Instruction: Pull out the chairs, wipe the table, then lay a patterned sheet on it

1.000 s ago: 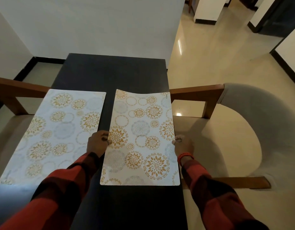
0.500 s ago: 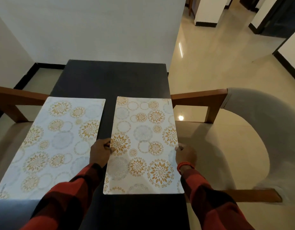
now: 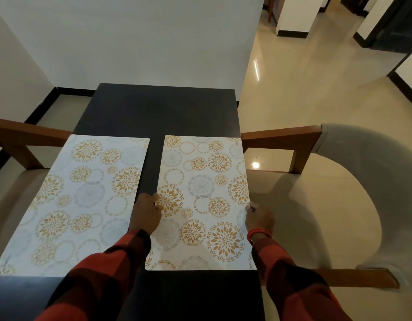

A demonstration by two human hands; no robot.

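Two patterned sheets with gold and grey flower circles lie flat on the dark table (image 3: 163, 112). The left sheet (image 3: 75, 200) lies alone on the left half, untouched. The right sheet (image 3: 205, 200) lies along the table's right edge. My left hand (image 3: 145, 213) pinches its left edge, thumb on top. My right hand (image 3: 258, 218), with an orange band at the wrist, pinches its right edge at the table's rim. A strip of bare table shows between the two sheets.
A chair with wooden arms and a beige seat (image 3: 316, 205) stands pulled out to the right of the table. Another chair's wooden arm (image 3: 26, 135) and seat show on the left. A white wall stands just behind the table's far end.
The right sheet's far end, curled up a second ago, now lies flat on the table. Both hands stay on its side edges.
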